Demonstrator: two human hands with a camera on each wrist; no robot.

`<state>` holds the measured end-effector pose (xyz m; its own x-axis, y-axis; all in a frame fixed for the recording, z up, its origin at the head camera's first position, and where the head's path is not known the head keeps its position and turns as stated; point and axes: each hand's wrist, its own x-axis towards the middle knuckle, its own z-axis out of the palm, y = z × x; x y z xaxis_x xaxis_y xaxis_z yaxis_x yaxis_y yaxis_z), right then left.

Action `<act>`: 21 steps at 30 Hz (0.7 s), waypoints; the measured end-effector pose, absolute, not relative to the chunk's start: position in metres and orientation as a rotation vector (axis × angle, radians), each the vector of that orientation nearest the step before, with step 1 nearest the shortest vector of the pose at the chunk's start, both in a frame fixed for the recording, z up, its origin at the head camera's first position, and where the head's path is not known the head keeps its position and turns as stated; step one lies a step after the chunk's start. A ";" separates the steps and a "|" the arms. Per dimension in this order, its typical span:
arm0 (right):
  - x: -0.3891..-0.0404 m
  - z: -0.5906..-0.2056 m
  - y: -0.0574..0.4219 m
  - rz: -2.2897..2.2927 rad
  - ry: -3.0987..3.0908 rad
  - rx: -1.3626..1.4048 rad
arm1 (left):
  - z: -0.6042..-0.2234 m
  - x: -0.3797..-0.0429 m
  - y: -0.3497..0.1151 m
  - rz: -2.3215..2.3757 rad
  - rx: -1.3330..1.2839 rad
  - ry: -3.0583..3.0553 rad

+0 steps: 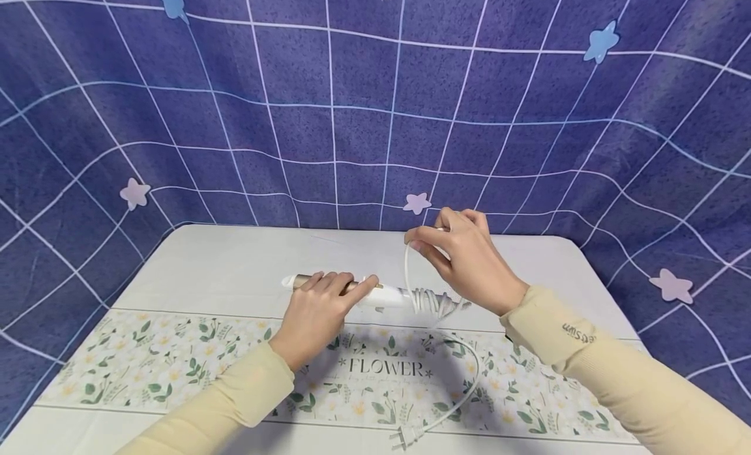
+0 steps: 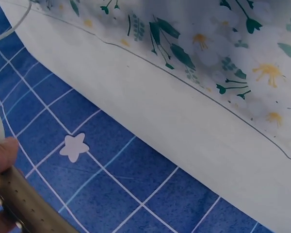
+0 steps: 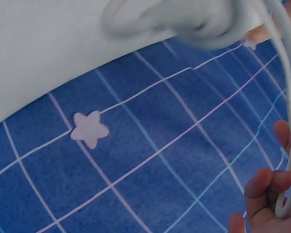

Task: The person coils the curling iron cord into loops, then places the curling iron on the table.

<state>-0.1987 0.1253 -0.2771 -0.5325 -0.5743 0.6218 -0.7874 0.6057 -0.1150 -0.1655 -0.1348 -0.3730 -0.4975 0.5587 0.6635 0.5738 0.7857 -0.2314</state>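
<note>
My left hand [image 1: 319, 315] grips a curling iron [image 1: 384, 297] by its bronze barrel, which shows small holes [image 2: 31, 204] in the left wrist view. The iron is held level above the table, its white handle pointing right. Several turns of white cord [image 1: 431, 303] are wound around the handle end. Higher up on the right, my right hand [image 1: 469, 259] pinches a loop of that cord between thumb and fingers. In the right wrist view the cord [image 3: 283, 63] runs down to the curled fingers [image 3: 259, 187]. A loose length curves toward me, ending in a two-pin plug [image 1: 406, 435].
A white table [image 1: 235, 253] carries a floral band [image 1: 193, 364] printed with "FLOWER". Behind and around it hangs a blue grid-patterned cloth [image 1: 364, 135] with stars. The plug lies near the front of the table.
</note>
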 end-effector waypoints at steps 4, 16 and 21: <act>-0.209 -0.279 0.130 0.492 -2.307 1.073 | -0.371 -0.167 -0.136 -0.037 -0.894 -2.154; -0.242 -0.283 0.156 0.331 -2.259 1.239 | -0.370 -0.171 -0.144 -0.066 -0.931 -2.066; -0.250 -0.285 0.168 0.264 -2.199 1.296 | -0.370 -0.174 -0.148 -0.078 -0.923 -2.035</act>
